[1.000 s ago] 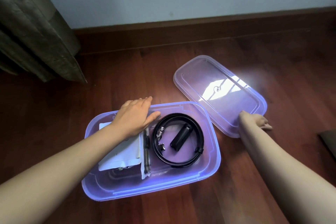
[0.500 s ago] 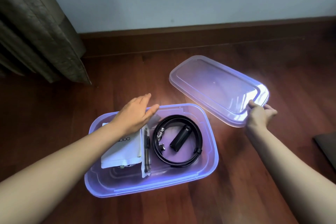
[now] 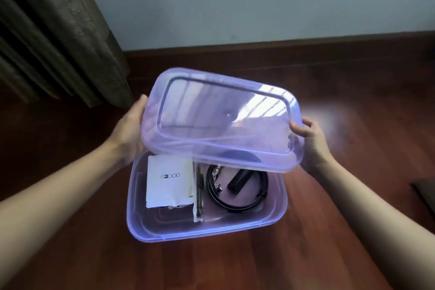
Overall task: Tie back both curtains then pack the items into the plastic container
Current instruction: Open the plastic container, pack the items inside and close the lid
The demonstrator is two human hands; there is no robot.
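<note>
The translucent purple plastic lid (image 3: 223,122), which lay on the dark red wooden floor (image 3: 353,195) to the right a second ago, is now in the air. It is held tilted over the far half of the translucent purple rectangular plastic container (image 3: 207,231). The left hand (image 3: 128,129) has left the container's contents and grips the lid's left end, thumb on the rim, with its fingers mostly hidden behind the plastic. The right hand (image 3: 310,139) pinches the right end, thumb on top and fingers curled beneath.

The container sits on the floor directly below. Inside it lie a flat white paper packet with printed lettering (image 3: 168,181), a narrow clear sleeve holding a dark strip (image 3: 199,195), a coiled black belt-like loop (image 3: 237,205) and a small black oblong block (image 3: 237,182) within the coil. The brown pleated curtain (image 3: 58,30) hangs at the upper left; whether it is tied back cannot be told.

With the items already inside, packing looks finished and closing is the step in hand. The lid's near edge hangs clear of the container rim, so it needs squaring and lowering before it can be pressed on.
</note>
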